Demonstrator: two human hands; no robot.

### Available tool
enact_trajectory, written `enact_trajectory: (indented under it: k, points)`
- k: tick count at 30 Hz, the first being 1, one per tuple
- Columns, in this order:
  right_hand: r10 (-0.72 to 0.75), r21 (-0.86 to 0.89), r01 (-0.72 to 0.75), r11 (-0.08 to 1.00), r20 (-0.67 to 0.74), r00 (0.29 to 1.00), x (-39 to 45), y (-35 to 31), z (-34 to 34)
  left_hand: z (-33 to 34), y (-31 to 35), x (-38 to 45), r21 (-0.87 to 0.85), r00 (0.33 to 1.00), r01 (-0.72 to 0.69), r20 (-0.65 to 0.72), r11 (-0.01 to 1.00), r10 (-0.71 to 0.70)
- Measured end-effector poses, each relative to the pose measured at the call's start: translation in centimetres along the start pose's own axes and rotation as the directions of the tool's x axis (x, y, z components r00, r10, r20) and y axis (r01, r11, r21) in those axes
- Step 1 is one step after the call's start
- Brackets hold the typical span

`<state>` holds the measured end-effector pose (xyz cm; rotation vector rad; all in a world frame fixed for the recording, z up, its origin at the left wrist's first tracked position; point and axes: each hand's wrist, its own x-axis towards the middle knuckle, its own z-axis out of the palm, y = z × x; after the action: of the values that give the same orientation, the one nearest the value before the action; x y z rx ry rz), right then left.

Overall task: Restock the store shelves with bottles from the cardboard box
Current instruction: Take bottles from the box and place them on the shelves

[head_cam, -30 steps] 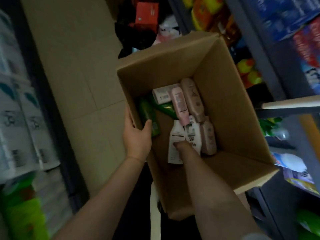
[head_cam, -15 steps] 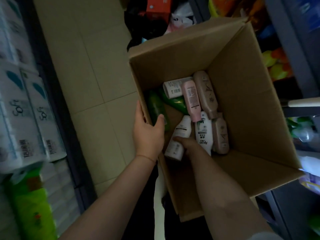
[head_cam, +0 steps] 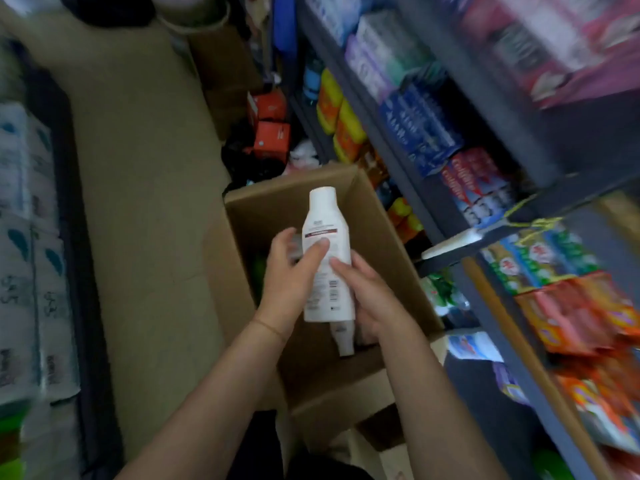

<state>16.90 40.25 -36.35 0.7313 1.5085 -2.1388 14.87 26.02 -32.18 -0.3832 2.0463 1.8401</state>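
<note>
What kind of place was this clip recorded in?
Most likely a narrow aisle in a small shop. Dark shelves on the right hold boxed toothpaste and bright packets, wrapped tissue packs line the left, and both hands hold a white bottle above an open cardboard box.

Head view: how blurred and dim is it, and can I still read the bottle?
Head view: dim; the shelves and left stacks smear with motion blur. The white bottle, held over the box by left hand and right hand, is sharper, but its label print is unreadable.

Your right hand lifts the white bottle out of the cardboard box; your left hand leaves the box wall and grips it too.
</note>
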Motion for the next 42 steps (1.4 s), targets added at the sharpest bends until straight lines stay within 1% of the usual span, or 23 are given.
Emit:
enact_trajectory:
  k: [1, 2, 4, 6, 8, 9, 10, 11, 12, 13, 16, 17, 19, 21, 24, 26, 29, 32, 35, 38, 39, 40, 42]
  points:
    - [-0.074, 0.031, 0.074, 0.997, 0.001, 0.997, -2.3, -1.4, 0.2, 1.0, 2.0, -1.1, -0.121, 0.996, 0.04, 0.085, 0.992, -0.03]
    - [-0.145, 0.052, 0.146, 0.988, -0.012, 0.989, -4.7, -2.9, 0.4, 2.0, 3.8, -2.1, -0.191, 0.991, 0.04, 0.135, 0.981, -0.014]
    - [-0.279, 0.069, 0.28, 0.957, -0.027, 0.96, -9.9, -5.7, 0.5, 3.6, 7.2, -3.9, -0.251, 0.977, 0.033, 0.212, 0.967, 0.022]
    - [-0.398, -0.037, 0.396, 0.917, -0.05, 0.916, -14.7, -8.0, -0.5, 5.2, 10.3, -6.0, -0.319, 0.942, 0.087, 0.334, 0.944, 0.026]
    - [-0.487, -0.136, 0.471, 0.872, -0.135, 0.863, -18.4, -9.6, -2.2, 6.6, 12.6, -8.5, -0.398, 0.864, 0.199, 0.503, 0.895, 0.032]
    - [-0.534, -0.159, 0.51, 0.845, -0.212, 0.818, -20.7, -10.3, -3.6, 7.9, 13.9, -10.4, -0.409, 0.818, 0.252, 0.574, 0.877, 0.033]
    - [-0.552, -0.171, 0.525, 0.834, -0.269, 0.789, -21.7, -10.6, -4.3, 8.6, 14.2, -11.0, -0.417, 0.806, 0.272, 0.591, 0.867, 0.032]
    - [-0.557, -0.188, 0.525, 0.83, -0.313, 0.769, -22.3, -10.8, -4.6, 9.1, 14.2, -11.1, -0.433, 0.813, 0.27, 0.581, 0.86, 0.037]
    - [-0.564, -0.2, 0.528, 0.825, -0.352, 0.747, -23.7, -11.0, -5.3, 10.2, 14.6, -11.9, -0.429, 0.816, 0.249, 0.576, 0.868, 0.05]
    - [-0.56, -0.197, 0.526, 0.827, -0.369, 0.742, -25.3, -11.0, -6.3, 11.5, 15.0, -12.8, -0.41, 0.811, 0.224, 0.582, 0.884, 0.065]
    - [-0.5, -0.198, 0.46, 0.866, -0.363, 0.786, -28.9, -10.7, -8.7, 15.4, 16.0, -15.2, -0.289, 0.779, 0.067, 0.613, 0.955, 0.131]
    - [-0.495, -0.208, 0.449, 0.869, -0.368, 0.787, -30.0, -10.5, -9.5, 16.7, 16.2, -16.1, -0.247, 0.755, 0.003, 0.636, 0.969, 0.16]
    - [-0.529, -0.245, 0.468, 0.849, -0.386, 0.756, -32.0, -10.1, -11.0, 19.1, 16.4, -18.0, -0.195, 0.678, -0.105, 0.703, 0.975, 0.214]
    - [-0.578, -0.281, 0.506, 0.816, -0.426, 0.696, -33.6, -9.7, -12.5, 21.1, 16.4, -19.6, -0.165, 0.598, -0.179, 0.765, 0.97, 0.24]
    - [-0.621, -0.315, 0.546, 0.777, -0.531, 0.577, -35.7, -8.9, -14.4, 23.5, 16.9, -21.3, -0.147, 0.482, -0.266, 0.835, 0.953, 0.264]
    - [-0.644, -0.357, 0.558, 0.749, -0.594, 0.483, -36.6, -8.5, -15.3, 24.8, 17.3, -22.0, -0.124, 0.435, -0.335, 0.859, 0.934, 0.27]
    - [-0.652, -0.356, 0.616, 0.702, -0.669, 0.357, -37.9, -7.9, -16.3, 26.2, 17.1, -22.3, -0.09, 0.364, -0.431, 0.893, 0.898, 0.265]
    - [-0.671, -0.387, 0.648, 0.656, -0.693, 0.265, -38.6, -7.7, -17.3, 26.7, 16.3, -22.1, -0.067, 0.349, -0.526, 0.892, 0.848, 0.287]
    - [-0.696, -0.462, 0.629, 0.625, -0.694, 0.182, -38.0, -8.2, -18.1, 27.1, 16.3, -21.4, -0.082, 0.359, -0.563, 0.872, 0.822, 0.332]
    - [-0.746, -0.619, 0.492, 0.612, -0.659, 0.097, -36.0, -9.7, -19.0, 27.2, 17.0, -20.2, -0.108, 0.339, -0.564, 0.874, 0.818, 0.349]
    - [-0.749, -0.64, 0.456, 0.619, -0.656, 0.096, -35.1, -10.2, -19.3, 27.3, 17.2, -19.5, -0.109, 0.334, -0.562, 0.877, 0.82, 0.345]
    - [-0.746, -0.631, 0.458, 0.626, -0.656, 0.114, -34.2, -10.8, -19.4, 27.3, 17.5, -18.9, -0.108, 0.334, -0.558, 0.878, 0.823, 0.342]
    - [-0.732, -0.584, 0.498, 0.641, -0.659, 0.17, -32.4, -12.1, -19.4, 27.3, 18.1, -17.4, -0.094, 0.357, -0.559, 0.87, 0.824, 0.341]
